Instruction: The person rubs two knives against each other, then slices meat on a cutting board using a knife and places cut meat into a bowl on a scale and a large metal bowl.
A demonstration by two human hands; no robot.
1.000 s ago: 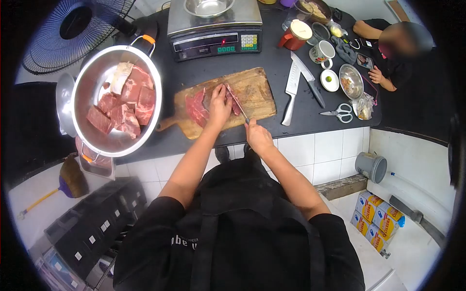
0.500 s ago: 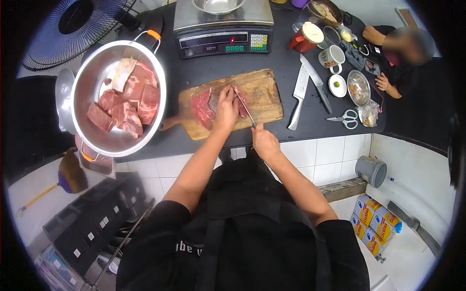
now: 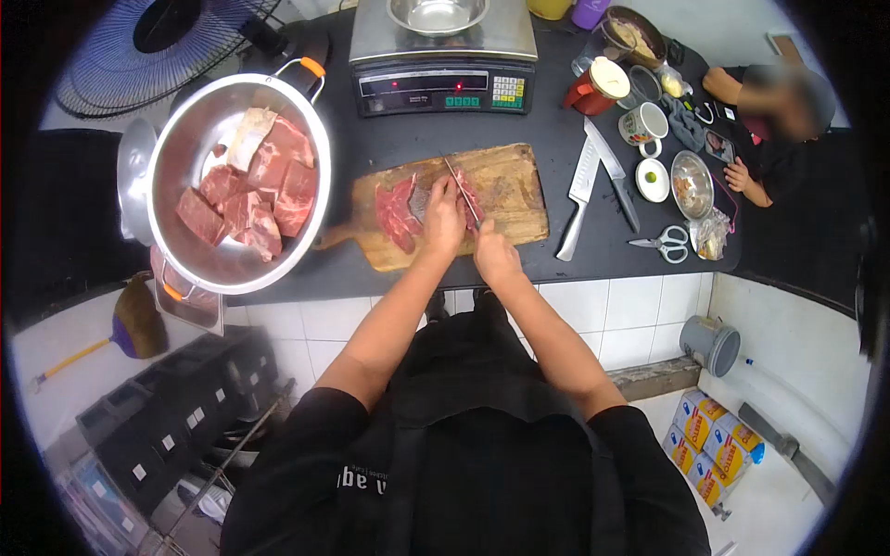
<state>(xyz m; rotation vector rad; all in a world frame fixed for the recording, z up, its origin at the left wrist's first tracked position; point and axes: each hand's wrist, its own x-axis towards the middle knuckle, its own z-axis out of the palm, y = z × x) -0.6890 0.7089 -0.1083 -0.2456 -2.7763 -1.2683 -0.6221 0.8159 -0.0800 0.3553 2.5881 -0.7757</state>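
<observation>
A wooden cutting board lies on the dark counter, with a sliced piece of raw red meat on its left half. My left hand presses its bent fingers on another piece of raw meat near the board's middle, partly hiding it. In my right hand is the handle of a knife. Its narrow blade points away from me and lies along the meat, just right of my left fingertips. How deep the edge sits in the meat I cannot tell.
A big steel pot with several meat chunks stands left of the board. Behind is a digital scale bearing a bowl. Two knives, scissors, a mug and a steel bowl lie right, near another person.
My right hand has pushed the knife forward, away from my body, over the meat. My left hand stays on the piece. The whole view has shifted slightly.
</observation>
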